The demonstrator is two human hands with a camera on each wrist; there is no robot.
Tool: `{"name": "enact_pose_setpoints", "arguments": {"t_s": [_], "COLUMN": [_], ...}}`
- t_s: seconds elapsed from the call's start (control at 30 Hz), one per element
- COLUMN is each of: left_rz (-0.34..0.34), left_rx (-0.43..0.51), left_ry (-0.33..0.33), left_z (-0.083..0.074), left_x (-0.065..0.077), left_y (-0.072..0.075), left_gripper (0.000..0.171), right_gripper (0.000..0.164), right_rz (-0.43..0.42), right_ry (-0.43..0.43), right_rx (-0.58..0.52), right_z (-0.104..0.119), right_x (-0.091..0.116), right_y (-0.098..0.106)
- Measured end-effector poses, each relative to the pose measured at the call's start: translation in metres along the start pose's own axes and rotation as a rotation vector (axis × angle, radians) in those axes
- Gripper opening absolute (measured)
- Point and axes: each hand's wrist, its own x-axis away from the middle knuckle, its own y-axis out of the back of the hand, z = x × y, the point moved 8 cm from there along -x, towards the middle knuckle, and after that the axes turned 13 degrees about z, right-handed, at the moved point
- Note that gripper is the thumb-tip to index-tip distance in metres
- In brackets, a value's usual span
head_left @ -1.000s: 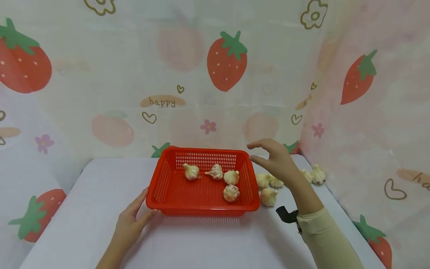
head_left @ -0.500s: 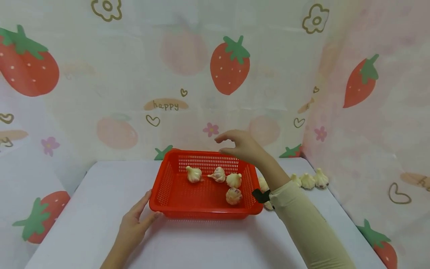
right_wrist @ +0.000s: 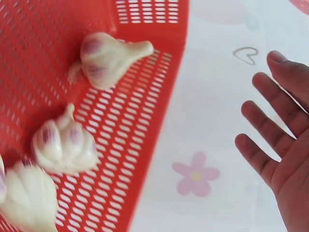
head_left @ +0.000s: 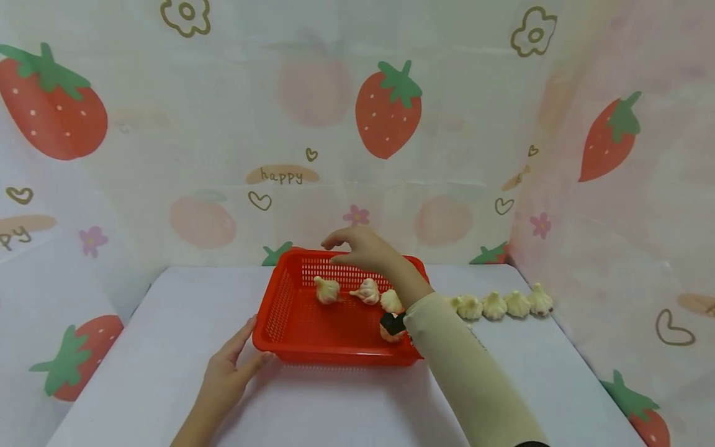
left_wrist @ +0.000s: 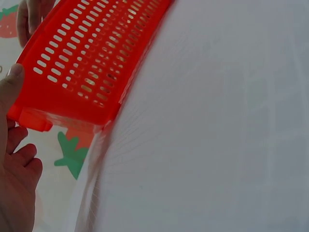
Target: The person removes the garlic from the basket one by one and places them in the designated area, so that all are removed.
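A red plastic basket [head_left: 335,356] with slotted walls stands on the table, several garlic bulbs inside it. One garlic bulb [head_left: 327,290] sits left of the others; another bulb [head_left: 366,291] lies near the back wall. My left hand [head_left: 223,375] holds the basket's front left corner, thumb at the front and fingers along the left side. In the left wrist view the thumb [left_wrist: 13,79] touches the red wall and other fingers curl below the rim. Over the basket's back rim is my right hand [head_left: 365,248], thumb and fingers apart, nothing between them. The right forearm hides the basket's right part.
A row of garlic bulbs [head_left: 494,305] extends along the table right of the basket. White cloth covers the table [head_left: 313,410]. Behind it hangs a strawberry-print backdrop [head_left: 388,112], with a side panel [head_left: 609,248] along the right.
My right hand has moved left from the basket's right end to over its back rim, fingers still spread. The left hand stays at the corner. The view has shifted slightly.
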Motion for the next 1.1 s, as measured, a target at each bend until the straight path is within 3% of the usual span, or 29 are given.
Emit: {"name": "enact_pose_setpoints", "arguments": {"t_s": [0.4, 0.83, 1.1], "left_rz": [0.002, -0.004, -0.001], "left_rx": [0.002, -0.006, -0.013], "left_ry": [-0.006, -0.004, 0.012], "left_z": [-0.002, -0.001, 0.001], "left_x": [0.001, -0.001, 0.001], "left_y": [0.003, 0.004, 0.003], "left_gripper": [0.078, 0.079, 0.077], "right_gripper": [0.035, 0.034, 0.034], "right_rz": [0.074, 0.148, 0.178], "right_ry": [0.003, -0.134, -0.154], "right_rx": [0.055, -0.159, -0.164], "right_z": [-0.015, -0.033, -0.042], "right_x": [-0.036, -0.047, -0.052], "right_y": [-0.041, -0.074, -0.088]}}
